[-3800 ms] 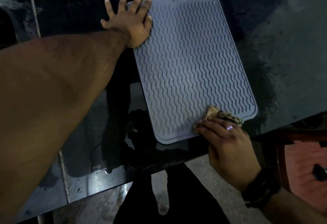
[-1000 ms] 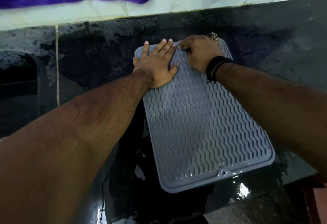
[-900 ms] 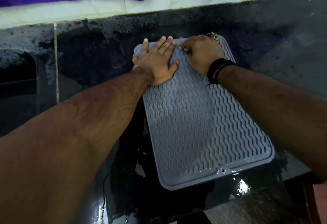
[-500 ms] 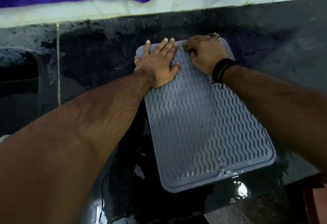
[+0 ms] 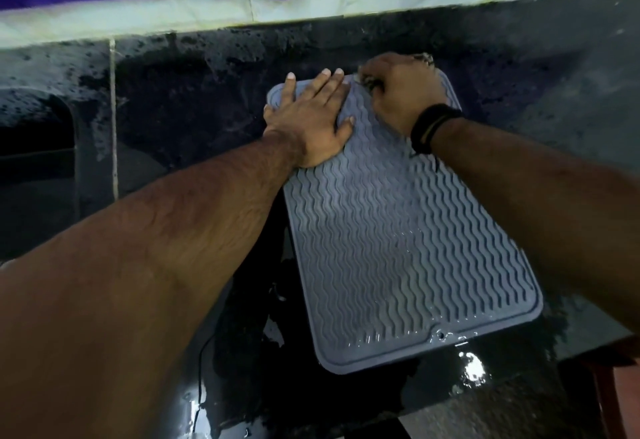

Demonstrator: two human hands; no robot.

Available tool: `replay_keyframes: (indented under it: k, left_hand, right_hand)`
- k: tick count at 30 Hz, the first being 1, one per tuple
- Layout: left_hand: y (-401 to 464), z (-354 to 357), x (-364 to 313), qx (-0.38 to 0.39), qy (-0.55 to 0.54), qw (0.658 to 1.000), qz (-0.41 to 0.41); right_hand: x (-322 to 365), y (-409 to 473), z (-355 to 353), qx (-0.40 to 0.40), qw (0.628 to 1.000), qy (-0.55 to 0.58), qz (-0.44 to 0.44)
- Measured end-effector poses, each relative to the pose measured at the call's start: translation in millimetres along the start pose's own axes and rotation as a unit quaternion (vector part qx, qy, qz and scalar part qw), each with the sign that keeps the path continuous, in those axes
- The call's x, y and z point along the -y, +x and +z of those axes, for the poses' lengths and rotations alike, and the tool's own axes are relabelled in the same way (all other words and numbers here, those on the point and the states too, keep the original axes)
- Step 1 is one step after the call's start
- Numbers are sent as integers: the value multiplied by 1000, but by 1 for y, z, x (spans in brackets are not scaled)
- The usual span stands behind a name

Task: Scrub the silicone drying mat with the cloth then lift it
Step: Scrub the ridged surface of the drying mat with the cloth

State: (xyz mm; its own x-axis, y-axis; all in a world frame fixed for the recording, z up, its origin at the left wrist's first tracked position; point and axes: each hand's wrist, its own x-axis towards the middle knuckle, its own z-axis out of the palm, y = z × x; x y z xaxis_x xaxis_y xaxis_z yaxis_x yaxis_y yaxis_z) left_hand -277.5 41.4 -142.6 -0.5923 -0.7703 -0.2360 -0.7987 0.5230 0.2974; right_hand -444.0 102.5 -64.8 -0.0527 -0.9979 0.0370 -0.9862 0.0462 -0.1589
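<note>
Moved right hand [image 5: 401, 92] with cloth [image 5: 424, 57] from near edge to far corner of silicone drying mat [image 5: 388, 237] on wet counter [image 5: 571, 92], fingers curled on cloth, left hand [image 5: 311, 120] flat, fingers together, pinning; floppy, slick, so peel from a corner

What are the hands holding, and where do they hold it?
The right hand grips the cloth, bunched under its fingers. The left hand holds nothing; it presses flat on the mat.

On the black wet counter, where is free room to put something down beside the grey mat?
Bare dark wet counter lies right of the grey wavy silicone mat, and behind it up to the pale wall strip. The mat's far end is crowded: left hand, right hand gripping the cloth.
</note>
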Motion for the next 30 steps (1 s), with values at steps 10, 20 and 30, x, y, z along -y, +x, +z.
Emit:
replay_keyframes:
  k: [10, 20, 30]
  left_hand:
    - [-22, -24, -21, 17, 8, 1000, -8]
    - [-1, -2, -1, 11, 15, 1000, 7]
    - [3, 2, 4, 6, 11, 1000, 13]
  right_hand:
    - [0, -63, 2, 15, 999, -27, -16]
    - [-3, -2, 10, 22, 997, -73, 19]
    - [-6, -67, -4, 6, 1000, -4, 16]
